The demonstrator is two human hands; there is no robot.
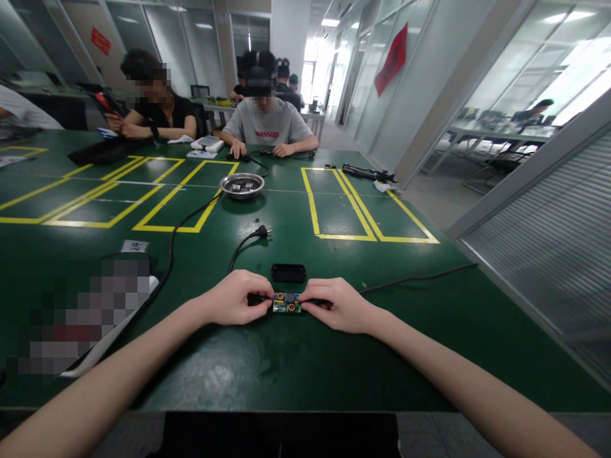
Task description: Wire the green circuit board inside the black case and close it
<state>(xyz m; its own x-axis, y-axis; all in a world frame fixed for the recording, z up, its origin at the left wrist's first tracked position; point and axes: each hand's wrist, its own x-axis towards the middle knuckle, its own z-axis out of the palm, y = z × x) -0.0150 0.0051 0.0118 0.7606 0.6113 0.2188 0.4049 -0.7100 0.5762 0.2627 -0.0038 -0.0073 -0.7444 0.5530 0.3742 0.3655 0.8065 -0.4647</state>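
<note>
A small green circuit board with copper coils lies on the table between my hands. My left hand is closed in a pinch on a black cable end at the board's left edge. On the other side, my right hand pinches a second black cable end, with its fingertips at the board's right edge. Thin wires show by the fingertips, but their joints to the board are too small to make out. Just beyond the board sits a black plastic casing half.
A black power plug on a cord lies ahead, with a metal bowl of parts farther back. Another cable runs right. To the left is a blurred white-edged object. Yellow tape marks the green table. Co-workers sit opposite.
</note>
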